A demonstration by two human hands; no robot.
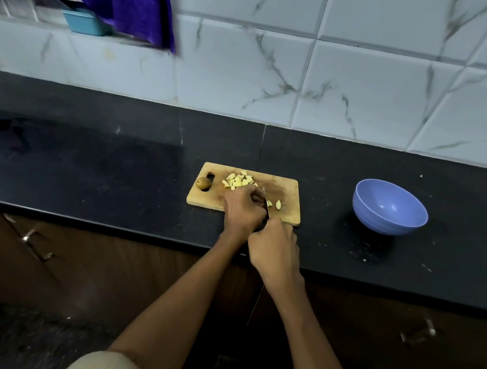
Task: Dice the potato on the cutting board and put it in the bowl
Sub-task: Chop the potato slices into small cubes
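Here, black speckled stone desk point(121, 156) runs across the frame, seam in the slab just behind the cutting board point(289, 200). Wooden board is the landmark, sitting near the desk's front edge. On the board's far-left part: pile of diced potato point(239, 180), pale yellow cubes. Two loose potato pieces point(276, 204) lie on the board right of the knife blade point(266, 202). Small unpeeled brown potato end point(203, 183) sits at the board's left end, beside the handle cutout.

Left hand point(243, 210) rests on the board's middle, fingers curled down over something next to the blade; what it holds is hidden, probably the remaining potato but cannot tell. Right hand point(275, 246) is at the board's front edge, fingers wrapped round the knife handle, blade pointing away across the board.

Blue bowl point(390, 207) stands on the desk well right of the board, tilted, nothing visible inside. Partial object at the frame's right edge, unclear.

Behind the board: white marble-look wall tiles point(362, 86). Far left and above the board: window ledge with a teal container point(85, 22) and purple curtain point(126, 0). Below the desk front: dark brown cabinet doors point(82, 258) with metal handles. Pale sleeve at frame bottom.
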